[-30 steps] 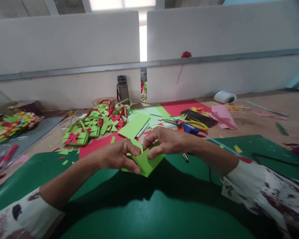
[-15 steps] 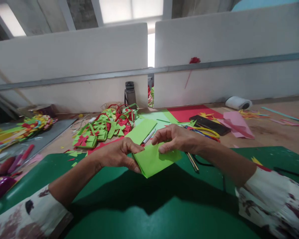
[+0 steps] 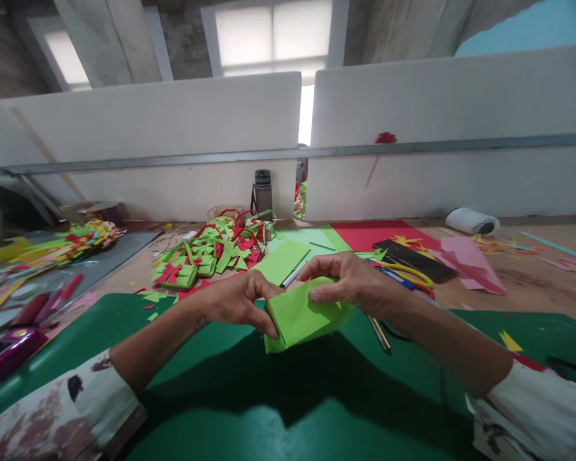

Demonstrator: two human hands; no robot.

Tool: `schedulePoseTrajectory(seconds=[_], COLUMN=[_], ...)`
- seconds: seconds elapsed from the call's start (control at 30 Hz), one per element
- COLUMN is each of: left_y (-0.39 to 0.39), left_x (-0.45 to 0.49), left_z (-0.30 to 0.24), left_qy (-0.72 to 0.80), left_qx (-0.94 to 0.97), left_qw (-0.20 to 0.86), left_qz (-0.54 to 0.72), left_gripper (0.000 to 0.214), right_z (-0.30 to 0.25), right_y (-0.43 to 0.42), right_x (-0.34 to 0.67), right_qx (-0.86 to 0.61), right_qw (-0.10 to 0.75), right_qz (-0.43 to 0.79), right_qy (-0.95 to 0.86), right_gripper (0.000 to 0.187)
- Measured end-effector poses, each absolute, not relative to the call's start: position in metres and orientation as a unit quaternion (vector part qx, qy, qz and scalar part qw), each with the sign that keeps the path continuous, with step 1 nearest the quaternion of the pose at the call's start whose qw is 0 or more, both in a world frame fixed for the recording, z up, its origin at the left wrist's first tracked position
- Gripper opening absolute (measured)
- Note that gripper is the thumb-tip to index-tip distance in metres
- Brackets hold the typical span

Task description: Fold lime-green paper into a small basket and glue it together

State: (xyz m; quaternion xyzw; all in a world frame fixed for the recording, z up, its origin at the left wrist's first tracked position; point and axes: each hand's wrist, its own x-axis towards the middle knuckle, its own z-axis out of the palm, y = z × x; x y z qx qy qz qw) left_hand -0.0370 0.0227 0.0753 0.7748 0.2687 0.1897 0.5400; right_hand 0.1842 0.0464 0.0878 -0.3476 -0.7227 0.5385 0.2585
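Observation:
A folded piece of light green paper [image 3: 300,319] is held just above the dark green cutting mat [image 3: 249,397]. My left hand [image 3: 240,301] pinches its left edge, thumb on top. My right hand [image 3: 350,285] is closed on its upper right part, fingers curled over the fold. Both forearms reach in from the bottom corners in white patterned sleeves.
Behind the hands lie a pile of green and red paper cut-outs [image 3: 211,246], green and red sheets [image 3: 365,234], a white pen [image 3: 292,276], yellow-handled scissors [image 3: 410,269], a black phone [image 3: 415,256], pink paper [image 3: 470,259] and a grey bottle [image 3: 263,189]. White partitions [image 3: 173,128] stand behind. Markers [image 3: 52,298] lie at the left.
The paper has been turned and folded tighter between the hands, and its left flap now stands more upright. The view has tilted up a little.

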Motion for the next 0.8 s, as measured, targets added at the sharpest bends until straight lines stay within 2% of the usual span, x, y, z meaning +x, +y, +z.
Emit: schedulePoseTrajectory(seconds=[0.1, 0.27, 0.33, 0.53, 0.63, 0.7, 0.8], left_y=[0.024, 0.025, 0.024, 0.024, 0.024, 0.025, 0.025], left_x=[-0.037, -0.038, -0.037, -0.029, -0.025, -0.023, -0.022], left_z=[0.075, 0.077, 0.079, 0.075, 0.071, 0.068, 0.065], left_qy=[0.289, 0.339, 0.354, 0.364, 0.372, 0.387, 0.411], left_qx=[0.761, 0.666, 0.633, 0.584, 0.56, 0.554, 0.559], left_qw=[0.546, 0.606, 0.614, 0.614, 0.614, 0.605, 0.58], left_qz=[0.198, 0.272, 0.312, 0.387, 0.413, 0.422, 0.426], left_gripper=[0.024, 0.02, 0.018, 0.034, 0.045, 0.046, 0.041], right_z=[0.085, 0.076, 0.07, 0.055, 0.057, 0.06, 0.063], right_y=[0.05, 0.064, 0.071, 0.071, 0.055, 0.042, 0.028], right_x=[0.186, 0.19, 0.19, 0.184, 0.176, 0.171, 0.165], right_qx=[-0.345, -0.314, -0.333, -0.377, -0.428, -0.428, -0.409], right_qw=[0.274, 0.335, 0.37, 0.396, 0.386, 0.328, 0.307], right_qz=[0.554, 0.542, 0.506, 0.406, 0.29, 0.274, 0.268], right_qy=[-0.706, -0.704, -0.704, -0.732, -0.764, -0.796, -0.816], right_gripper=[0.039, 0.076, 0.084, 0.068, 0.037, 0.019, 0.023])
